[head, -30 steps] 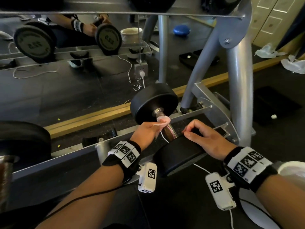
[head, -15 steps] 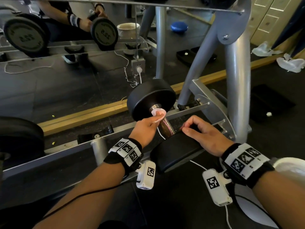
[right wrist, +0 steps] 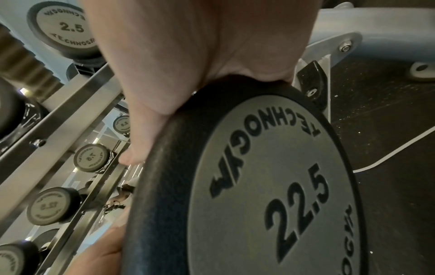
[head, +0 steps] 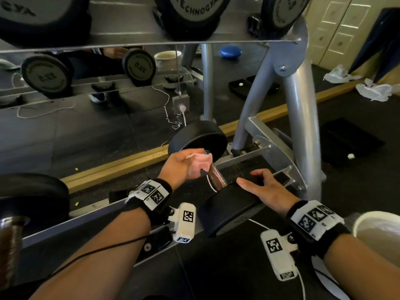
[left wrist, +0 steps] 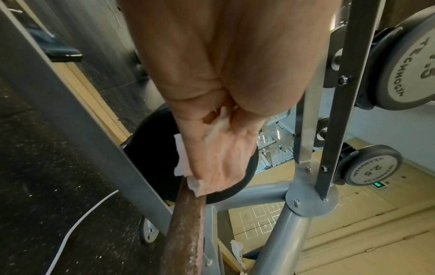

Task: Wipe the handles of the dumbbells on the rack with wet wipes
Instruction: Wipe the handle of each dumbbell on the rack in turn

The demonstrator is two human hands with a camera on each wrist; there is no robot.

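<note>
A black 22.5 dumbbell [head: 229, 202] lies across the lowest rails of the grey rack [head: 303, 118]. Its brownish knurled handle [head: 217, 177] runs between the two heads. My left hand [head: 190, 164] grips a crumpled white wet wipe [head: 200, 163] around the far end of the handle, close to the far head [head: 198, 139]. In the left wrist view the wet wipe [left wrist: 183, 160] sticks out beside the fingers [left wrist: 219, 163] above the handle [left wrist: 186, 223]. My right hand [head: 263, 187] rests over the near head, its fingers curved on the rim. The near head's face [right wrist: 277, 186] reads 22.5.
A second dumbbell [head: 28, 202] lies on the same rails at the far left. Larger dumbbells [head: 194, 14] hang on the shelf above. A mirror [head: 75, 118] backs the rack. A white bucket [head: 378, 234] stands at my right; crumpled white cloths [head: 376, 92] lie on the floor.
My left hand slid the wipe along the handle toward the far head. The camera tilted up, bringing the upper shelf's dumbbells into view. My right hand stayed on the near head.
</note>
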